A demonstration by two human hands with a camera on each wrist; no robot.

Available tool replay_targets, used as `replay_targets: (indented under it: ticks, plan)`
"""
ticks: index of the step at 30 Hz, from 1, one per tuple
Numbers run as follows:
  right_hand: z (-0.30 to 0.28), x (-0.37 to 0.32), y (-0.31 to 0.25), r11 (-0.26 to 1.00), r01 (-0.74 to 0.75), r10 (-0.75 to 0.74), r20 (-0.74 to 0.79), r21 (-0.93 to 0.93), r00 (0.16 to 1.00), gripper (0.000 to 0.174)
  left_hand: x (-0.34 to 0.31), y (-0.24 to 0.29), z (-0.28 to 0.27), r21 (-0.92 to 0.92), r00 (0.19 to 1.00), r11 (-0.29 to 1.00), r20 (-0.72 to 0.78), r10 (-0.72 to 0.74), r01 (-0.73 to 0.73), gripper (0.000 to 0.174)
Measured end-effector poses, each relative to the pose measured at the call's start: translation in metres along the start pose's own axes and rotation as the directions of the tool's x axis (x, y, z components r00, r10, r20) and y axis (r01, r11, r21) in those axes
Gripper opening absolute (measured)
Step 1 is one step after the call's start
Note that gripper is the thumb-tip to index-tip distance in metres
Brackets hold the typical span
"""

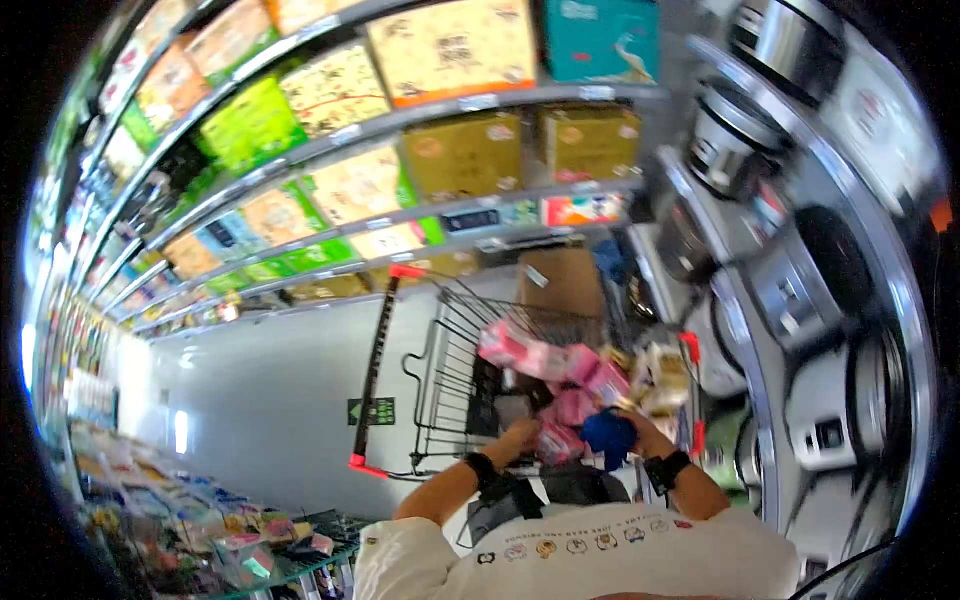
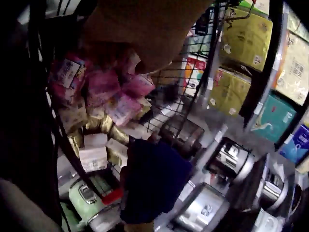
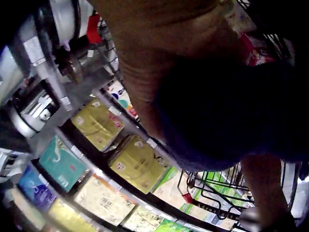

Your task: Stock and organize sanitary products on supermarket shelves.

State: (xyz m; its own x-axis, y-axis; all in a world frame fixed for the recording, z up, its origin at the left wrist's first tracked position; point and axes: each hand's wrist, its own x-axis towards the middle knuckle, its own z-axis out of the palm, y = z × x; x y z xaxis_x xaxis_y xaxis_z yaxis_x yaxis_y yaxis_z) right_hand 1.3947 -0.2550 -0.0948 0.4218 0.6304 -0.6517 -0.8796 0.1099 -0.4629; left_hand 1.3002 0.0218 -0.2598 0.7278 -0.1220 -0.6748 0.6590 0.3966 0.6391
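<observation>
In the head view my right hand (image 1: 648, 436) grips a bunched blue cloth-like thing (image 1: 608, 432) low over the near end of a wire shopping cart. The same thing looks dark blue in the left wrist view (image 2: 157, 179); in the right wrist view, fingers curl against its dark mass (image 3: 217, 116). My left hand (image 1: 518, 437) reaches over the cart beside pink packets (image 1: 572, 408). From the left wrist, that hand (image 2: 145, 34) is a dark shape above the packets, its fingertips mostly hidden; I cannot tell whether it holds one.
The cart's handle (image 1: 375, 370) lies to the left, with red ends. Boxed goods (image 1: 465, 155) fill the shelves ahead. Rice cookers (image 1: 810, 275) line the shelves close on the right. A brown carton (image 1: 560, 285) stands beyond the cart. Goods on a low display (image 1: 240, 540) are at lower left.
</observation>
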Motion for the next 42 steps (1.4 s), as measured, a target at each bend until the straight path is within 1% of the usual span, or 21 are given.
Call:
replay_targets:
  ticks: [2, 4, 6, 7, 8, 9, 12, 13, 14, 16, 17, 19, 20, 21, 24, 25, 28, 32, 34, 37, 42]
  plan:
    - [-0.006, 0.039, -0.012, 0.996, -0.089, 0.089, 0.005, -0.008, 0.996, 0.048, -0.026, 0.040, 0.026, 0.135, 0.995, 0.991, -0.098, 0.008, 0.005, 0.020]
    - [-0.077, 0.096, 0.024, 0.944, 0.133, -0.067, 0.218, -0.302, 0.974, 0.057, 0.007, 0.019, 0.004, 0.442, 0.992, 0.895, -0.073, 0.101, -0.059, 0.030]
    - [-0.129, 0.138, 0.046, 0.569, 0.468, -0.160, 0.467, -0.676, 0.870, 0.066, 0.020, 0.013, 0.007, 0.168, 0.950, 0.968, -0.282, -0.136, 0.189, 0.033]
    - [-0.133, 0.148, 0.047, 0.429, 0.523, -0.114, 0.530, -0.737, 0.840, 0.069, 0.029, 0.002, -0.001, 0.325, 0.949, 0.946, -0.295, 0.108, -0.007, 0.034]
    - [-0.136, 0.158, 0.047, 0.279, 0.582, -0.066, 0.589, -0.764, 0.805, 0.073, 0.036, -0.008, -0.010, 0.481, 0.901, 0.857, -0.268, 0.342, -0.182, 0.035]
    - [-0.133, 0.161, 0.050, 0.332, 0.538, -0.006, 0.568, -0.775, 0.823, 0.076, 0.047, -0.020, -0.025, 0.624, 0.813, 0.710, -0.197, 0.548, -0.327, 0.036]
    - [-0.139, 0.168, 0.067, 0.271, 0.499, 0.123, 0.543, -0.824, 0.830, 0.081, 0.091, -0.054, -0.084, 0.953, 0.869, -0.010, 0.279, 0.409, -0.301, 0.034]
    - [-0.134, 0.169, 0.066, 0.159, 0.458, 0.197, 0.483, -0.874, 0.853, 0.082, 0.089, -0.042, -0.072, 0.677, 0.982, 0.731, -0.182, 0.055, 0.084, 0.030]
    - [-0.131, 0.169, 0.061, 0.039, 0.415, 0.259, 0.410, -0.909, 0.874, 0.083, 0.081, -0.034, -0.059, 0.765, 0.981, 0.644, -0.140, 0.137, 0.019, 0.030]
    - [-0.194, 0.201, 0.119, 0.301, 0.410, 0.194, 0.476, -0.861, 0.858, 0.084, 0.077, -0.030, -0.050, 0.880, 0.982, 0.469, -0.018, 0.188, -0.074, 0.031]
    - [-0.213, 0.210, 0.134, 0.467, 0.525, 0.104, 0.634, -0.712, 0.766, 0.082, 0.085, -0.039, -0.053, 0.914, 0.986, 0.392, 0.048, 0.158, -0.107, 0.033]
    - [-0.178, 0.182, 0.097, 0.301, 0.378, 0.267, 0.458, -0.875, 0.848, 0.082, 0.098, -0.064, -0.054, 0.875, 0.943, 0.373, 0.230, 0.239, -0.308, 0.032]
    - [-0.172, 0.180, 0.094, 0.321, 0.395, 0.203, 0.470, -0.861, 0.859, 0.084, 0.101, -0.082, -0.054, 0.841, 0.909, 0.362, 0.318, 0.270, -0.402, 0.032]
    - [-0.171, 0.173, 0.096, 0.342, 0.410, 0.139, 0.477, -0.846, 0.868, 0.086, 0.125, -0.114, -0.067, 0.913, 0.956, 0.282, 0.284, 0.076, -0.294, 0.030]
    - [-0.146, 0.146, 0.085, 0.334, 0.254, 0.074, 0.294, -0.908, 0.953, 0.090, 0.092, -0.027, -0.017, 0.943, 0.928, 0.189, 0.311, -0.204, -0.274, 0.029]
    - [-0.151, 0.151, 0.090, 0.359, 0.295, 0.051, 0.334, -0.885, 0.941, 0.086, 0.095, -0.028, -0.021, 0.871, 0.861, 0.208, 0.479, -0.168, -0.444, 0.027]
    - [-0.152, 0.156, 0.093, 0.490, 0.303, 0.000, 0.348, -0.817, 0.937, 0.083, 0.099, -0.028, -0.005, 0.576, 0.902, 0.803, 0.253, -0.351, 0.150, 0.029]
    - [-0.146, 0.154, 0.097, 0.471, 0.300, -0.077, 0.301, -0.830, 0.951, 0.085, 0.080, 0.008, 0.005, 0.520, 0.892, 0.824, 0.231, -0.389, 0.225, 0.037]
    - [-0.157, 0.156, 0.107, 0.435, 0.363, -0.170, 0.321, -0.824, 0.932, 0.086, 0.079, -0.002, 0.002, 0.523, 0.859, 0.774, 0.141, -0.492, 0.357, 0.041]
    - [-0.150, 0.149, 0.098, 0.461, 0.354, -0.232, 0.275, -0.814, 0.933, 0.085, 0.087, -0.006, -0.001, 0.713, 0.846, 0.687, 0.273, -0.457, 0.141, 0.044]
    - [-0.180, 0.157, 0.115, 0.575, 0.338, -0.255, 0.229, -0.745, 0.939, 0.091, 0.090, -0.003, 0.020, 0.962, 0.926, 0.201, 0.237, -0.293, -0.182, 0.041]
